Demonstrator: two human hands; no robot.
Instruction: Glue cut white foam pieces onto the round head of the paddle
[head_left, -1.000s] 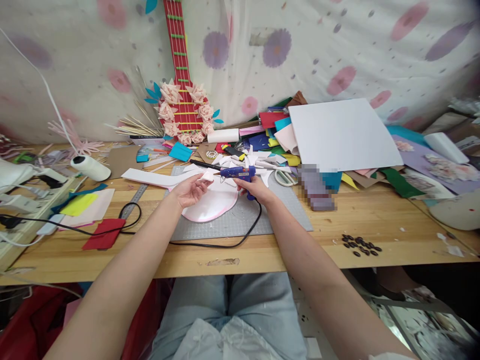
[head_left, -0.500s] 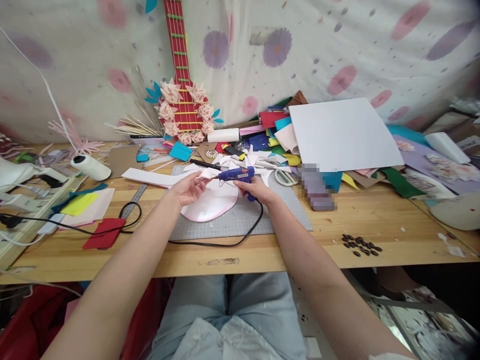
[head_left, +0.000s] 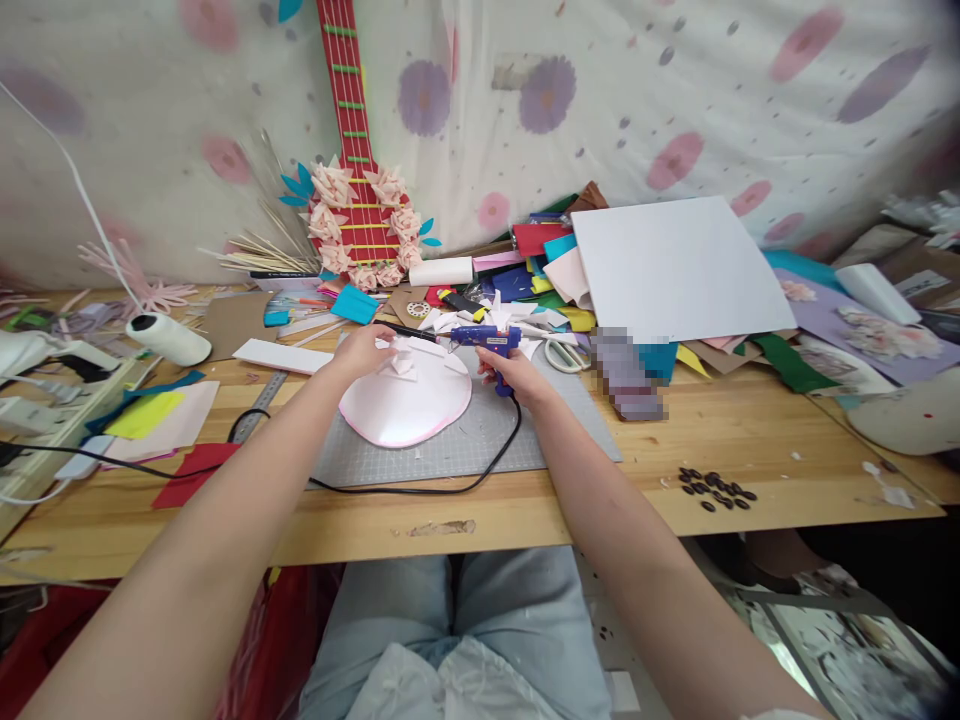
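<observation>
My right hand [head_left: 504, 370] grips a blue hot glue gun [head_left: 486, 338] by its handle, the nozzle pointing left over the board. My left hand [head_left: 366, 352] is closed, fingertips down on a small white foam piece [head_left: 384, 346] at the upper left of the round board; the fingers partly hide it. The white round foam board [head_left: 409, 405] has a pink edge and a long white neck [head_left: 281, 356] reaching left. More small white pieces [head_left: 405, 366] stand on the board. A grey cutting mat [head_left: 450, 458] lies beneath.
A red paper guitar with pale pink flowers [head_left: 369, 235] leans at the back. White scraps, scissors [head_left: 566, 356] and coloured sheets lie behind the mat. A large white board [head_left: 675, 270] rests right. Dark oval beads [head_left: 716, 488] lie front right. The glue gun's black cord [head_left: 465, 488] crosses the mat.
My left hand has moved left and down from the glue gun's nozzle to the round board with the white piece. The glue gun has shifted slightly up and right.
</observation>
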